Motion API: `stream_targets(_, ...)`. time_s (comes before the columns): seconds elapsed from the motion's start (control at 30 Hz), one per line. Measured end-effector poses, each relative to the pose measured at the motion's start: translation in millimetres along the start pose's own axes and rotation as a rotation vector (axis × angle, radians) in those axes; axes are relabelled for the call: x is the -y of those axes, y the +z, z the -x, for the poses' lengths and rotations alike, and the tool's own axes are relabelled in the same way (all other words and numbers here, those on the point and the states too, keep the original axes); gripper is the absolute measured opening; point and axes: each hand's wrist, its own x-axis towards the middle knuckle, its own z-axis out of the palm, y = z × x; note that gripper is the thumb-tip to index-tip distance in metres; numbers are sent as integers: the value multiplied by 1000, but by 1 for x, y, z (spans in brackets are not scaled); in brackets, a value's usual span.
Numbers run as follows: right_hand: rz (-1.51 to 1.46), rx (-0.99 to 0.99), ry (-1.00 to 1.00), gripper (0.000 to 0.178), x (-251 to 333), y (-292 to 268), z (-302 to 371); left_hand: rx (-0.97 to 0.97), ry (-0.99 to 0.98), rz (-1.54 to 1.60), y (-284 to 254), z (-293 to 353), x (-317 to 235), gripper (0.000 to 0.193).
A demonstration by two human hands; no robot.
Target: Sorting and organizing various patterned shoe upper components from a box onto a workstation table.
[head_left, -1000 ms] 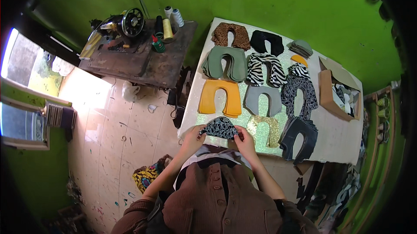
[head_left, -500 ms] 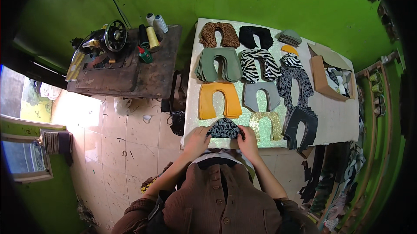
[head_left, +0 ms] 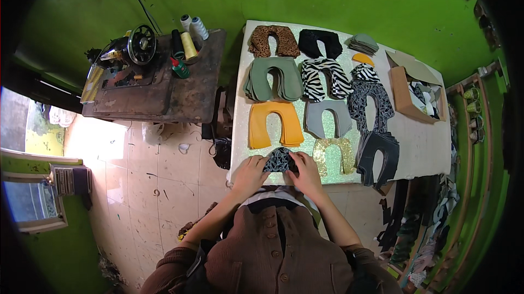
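Close to the table's near edge lies a half-round stack of black-and-grey patterned fabric pieces (head_left: 280, 161). My left hand (head_left: 251, 176) grips its left side, fingers bent over the edge. At the opposite side my right hand (head_left: 305, 173) has its fingers closed over the right edge; my thumbs are partly hidden. Just beyond the hands sits a stack of yellow U-shaped pieces (head_left: 275, 121). Glittery gold U-shaped pieces (head_left: 346, 155) lie beside my right hand. Farther up are grey U-shaped pieces (head_left: 329, 119) and green ones (head_left: 273, 77).
More cut stacks stand in rows: leopard print (head_left: 261, 40), black (head_left: 319, 45), zebra print (head_left: 314, 78) and dark grey (head_left: 371, 157). An open cardboard box (head_left: 406, 97) holds scraps at the right. Left of the table (head_left: 417, 157) is a sewing machine (head_left: 143, 45) on a worn wooden stand (head_left: 191, 100).
My right hand has moved left and over the patterned stack, covering more of it. The hands are closer together, and the visible part of the stack is narrower.
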Motion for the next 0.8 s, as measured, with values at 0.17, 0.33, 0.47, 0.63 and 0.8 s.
stream_targets(0.17,-54,25,-12,55,-6,-1,0,49,16,12,-2,3,1,47)
stream_targets(0.33,12,47,-76,63,-1,-6,-1,25,15,45,-3,0,-2,57)
stream_targets(0.47,22,97,-79,66,-4,-5,-3,86,60,56,1,-10,-2,65)
stream_targets(0.63,27,101,-82,65,-5,-7,-6,129,65,68,1,-15,-6,65)
stream_targets(0.8,15,108,-88,64,-6,-10,-8,130,84,69,1,-15,-6,61)
